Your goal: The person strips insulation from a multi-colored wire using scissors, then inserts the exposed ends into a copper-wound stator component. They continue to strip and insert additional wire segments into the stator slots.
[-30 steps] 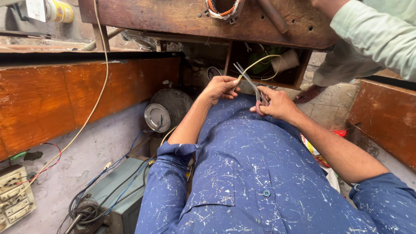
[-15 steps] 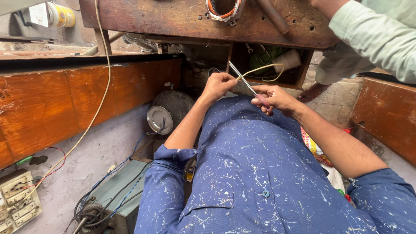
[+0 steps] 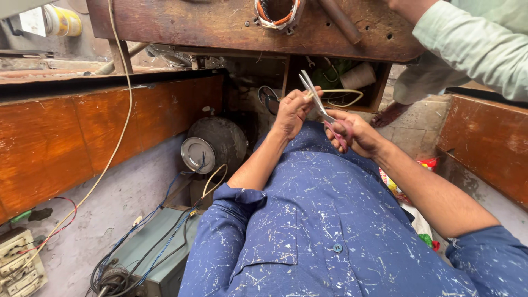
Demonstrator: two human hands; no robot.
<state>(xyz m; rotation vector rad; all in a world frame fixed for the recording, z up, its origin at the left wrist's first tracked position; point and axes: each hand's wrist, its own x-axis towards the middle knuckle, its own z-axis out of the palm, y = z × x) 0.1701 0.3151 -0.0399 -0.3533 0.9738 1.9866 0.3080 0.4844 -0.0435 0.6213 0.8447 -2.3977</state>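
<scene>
The left hand [image 3: 290, 113] has its fingers pinched shut on one thin yellowish looped tube [image 3: 342, 92]. The right hand [image 3: 352, 132] has its fingers curled through one pair of pink-handled steel scissors [image 3: 318, 103], blades parted at the tube's end, below one worn wooden surface [image 3: 220, 25].

- left hand [image 3: 291, 113] and right hand [image 3: 352, 132] side by side below the workbench [image 3: 220, 27]
- scissors [image 3: 322, 107] in the right hand, blades up between both hands
- wire loop [image 3: 344, 98] beside the blades
- round motor [image 3: 212, 146] left of the hands
- metal box [image 3: 157, 253] below the motor
- coil [image 3: 278, 12] on the workbench
- another person's sleeve [image 3: 473, 44] at right
</scene>
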